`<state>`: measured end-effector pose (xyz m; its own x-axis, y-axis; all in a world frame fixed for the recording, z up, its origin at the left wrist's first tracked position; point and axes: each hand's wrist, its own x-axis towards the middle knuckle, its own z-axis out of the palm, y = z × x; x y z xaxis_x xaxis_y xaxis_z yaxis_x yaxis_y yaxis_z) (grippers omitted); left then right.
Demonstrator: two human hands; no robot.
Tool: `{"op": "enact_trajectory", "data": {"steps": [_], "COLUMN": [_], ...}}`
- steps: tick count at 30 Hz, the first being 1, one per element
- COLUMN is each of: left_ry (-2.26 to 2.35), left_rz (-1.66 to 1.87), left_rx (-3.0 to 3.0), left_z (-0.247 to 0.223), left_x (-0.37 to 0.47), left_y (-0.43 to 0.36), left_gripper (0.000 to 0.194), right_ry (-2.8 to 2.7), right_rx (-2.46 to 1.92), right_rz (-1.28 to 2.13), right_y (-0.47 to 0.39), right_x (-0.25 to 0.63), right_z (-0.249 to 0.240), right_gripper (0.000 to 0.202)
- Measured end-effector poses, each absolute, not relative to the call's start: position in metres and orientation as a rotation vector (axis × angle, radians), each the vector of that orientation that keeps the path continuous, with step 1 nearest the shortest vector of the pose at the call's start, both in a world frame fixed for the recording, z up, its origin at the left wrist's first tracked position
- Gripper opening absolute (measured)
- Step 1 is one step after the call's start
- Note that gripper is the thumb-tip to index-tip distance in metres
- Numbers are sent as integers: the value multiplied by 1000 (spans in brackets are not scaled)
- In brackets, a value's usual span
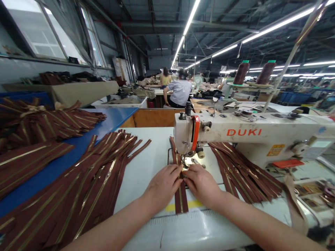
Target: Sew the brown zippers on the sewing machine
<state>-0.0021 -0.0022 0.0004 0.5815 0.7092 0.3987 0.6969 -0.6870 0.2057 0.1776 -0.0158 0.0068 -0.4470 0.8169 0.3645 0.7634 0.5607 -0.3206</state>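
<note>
Both the left grip (pixel 164 181) and right grip (pixel 201 183) pinch closed on the brown zipper (pixel 181 202), which runs from beneath the sewing machine (pixel 209 130) toward the front edge of the counter (pixel 146 157), looking light, floppy and best held by its cloth borders (pixel 177 204).

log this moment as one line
left hand: on brown zipper | right hand: at same zipper | sewing machine: just beyond hands | more zippers: both sides
</note>
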Motion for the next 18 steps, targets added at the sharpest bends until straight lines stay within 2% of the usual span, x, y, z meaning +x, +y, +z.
{"op": "enact_trajectory", "data": {"steps": [10, 18], "left_ry": [1236, 1262], "left_rz": [707, 703], "left_rx": [2862, 2835], "left_z": [3, 7], "left_x": [-2, -1], "left_y": [-7, -9], "left_gripper": [20, 22], "right_ry": [-2343, -2396], "right_rx": [-1183, -1153], "right_rz": [118, 47], "right_y": [-19, -18], "right_x": [177, 176], "right_z": [3, 3], "right_gripper": [19, 15]}}
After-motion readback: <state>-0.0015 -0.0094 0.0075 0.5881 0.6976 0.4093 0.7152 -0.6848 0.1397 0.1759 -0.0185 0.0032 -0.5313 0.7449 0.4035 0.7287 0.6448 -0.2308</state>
